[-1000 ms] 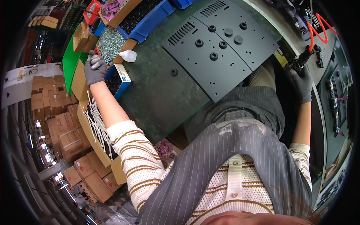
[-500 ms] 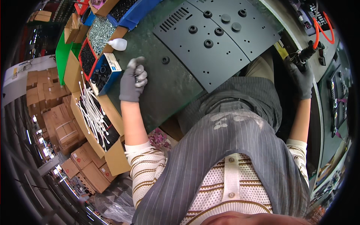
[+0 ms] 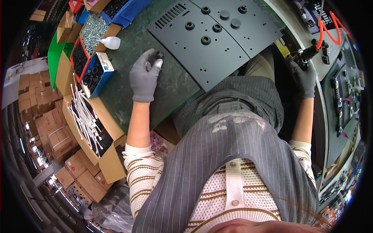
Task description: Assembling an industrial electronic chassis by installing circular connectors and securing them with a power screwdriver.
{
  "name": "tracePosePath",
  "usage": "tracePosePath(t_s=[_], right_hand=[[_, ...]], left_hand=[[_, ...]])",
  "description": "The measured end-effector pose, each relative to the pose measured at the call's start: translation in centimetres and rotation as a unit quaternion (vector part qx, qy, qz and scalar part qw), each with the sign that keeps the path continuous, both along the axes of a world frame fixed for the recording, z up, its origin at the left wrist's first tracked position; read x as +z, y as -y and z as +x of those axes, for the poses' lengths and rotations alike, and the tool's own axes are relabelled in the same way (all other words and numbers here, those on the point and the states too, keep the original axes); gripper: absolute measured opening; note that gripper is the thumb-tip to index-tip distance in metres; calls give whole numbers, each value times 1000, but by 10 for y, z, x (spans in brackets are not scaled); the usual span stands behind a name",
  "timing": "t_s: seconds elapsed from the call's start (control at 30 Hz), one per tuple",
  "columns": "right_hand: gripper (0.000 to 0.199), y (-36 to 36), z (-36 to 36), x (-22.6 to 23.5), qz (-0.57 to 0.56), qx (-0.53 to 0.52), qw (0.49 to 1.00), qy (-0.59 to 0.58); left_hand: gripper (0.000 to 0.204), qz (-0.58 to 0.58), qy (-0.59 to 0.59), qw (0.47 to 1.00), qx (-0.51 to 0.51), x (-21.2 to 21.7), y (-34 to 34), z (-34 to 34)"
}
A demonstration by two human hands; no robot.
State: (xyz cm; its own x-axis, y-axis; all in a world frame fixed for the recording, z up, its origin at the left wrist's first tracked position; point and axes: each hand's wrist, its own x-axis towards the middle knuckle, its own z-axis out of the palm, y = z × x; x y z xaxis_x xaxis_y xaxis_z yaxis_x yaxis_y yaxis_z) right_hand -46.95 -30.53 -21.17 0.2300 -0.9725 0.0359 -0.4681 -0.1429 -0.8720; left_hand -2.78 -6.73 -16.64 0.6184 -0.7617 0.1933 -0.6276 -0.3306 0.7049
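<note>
My left hand (image 3: pixel 143 79), in a grey glove with pale fingertips, is over the dark green table. Its thumb and forefinger are apart, at the edge of a black rubber foot (image 3: pixel 159 54) lying on the table; the thumb partly covers it. At the right, my gloved right hand (image 3: pixel 304 79) is closed around a black air screwdriver (image 3: pixel 309 53) with an orange-red hose; part of the grip is hidden. Between the hands lies a black perforated metal panel (image 3: pixel 186 54), with several ring-shaped rubber feet (image 3: pixel 217 28) and two flat round discs (image 3: pixel 235 23) on it.
Bins along the left hold silver screws (image 3: pixel 94 31), black screws (image 3: pixel 79 58) and black parts (image 3: pixel 93 77). A white squeeze bottle (image 3: pixel 112 42) lies beside them. White cable ties (image 3: pixel 86 120) fill an open carton. Right of me runs a metal bench edge (image 3: pixel 320 112).
My left hand has moved forward and opened from curled fingers to reach the loose rubber foot. My right hand keeps its hold on the screwdriver. The whole view has shifted slightly.
</note>
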Motion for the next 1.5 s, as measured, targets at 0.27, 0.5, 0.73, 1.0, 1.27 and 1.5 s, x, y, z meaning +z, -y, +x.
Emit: tracePosePath(t_s=[0.27, 0.5, 0.73, 1.0, 1.27, 1.5], right_hand=[[42, 0, 2, 2, -26, -9, 999, -47], [46, 4, -1, 2, -27, -13, 997, -74], [45, -7, 5, 19, -73, -29, 993, -86], [49, -28, 38, 143, -335, 29, 860, 384], [53, -4, 152, 138, 36, 459, 680, 570], [42, -100, 220, 191, 78, 279, 713, 639]], left_hand=[[37, 82, 5, 996, -33, 5, 8, 11], [34, -2, -58, 991, -121, 26, 37, -36], [30, 11, -302, 951, -57, 21, 38, -34], [27, -197, -761, 617, -12, 16, 18, -31], [26, -177, -716, 675, -26, 36, 27, -87], [27, -209, -864, 446, -106, 23, 14, -103]])
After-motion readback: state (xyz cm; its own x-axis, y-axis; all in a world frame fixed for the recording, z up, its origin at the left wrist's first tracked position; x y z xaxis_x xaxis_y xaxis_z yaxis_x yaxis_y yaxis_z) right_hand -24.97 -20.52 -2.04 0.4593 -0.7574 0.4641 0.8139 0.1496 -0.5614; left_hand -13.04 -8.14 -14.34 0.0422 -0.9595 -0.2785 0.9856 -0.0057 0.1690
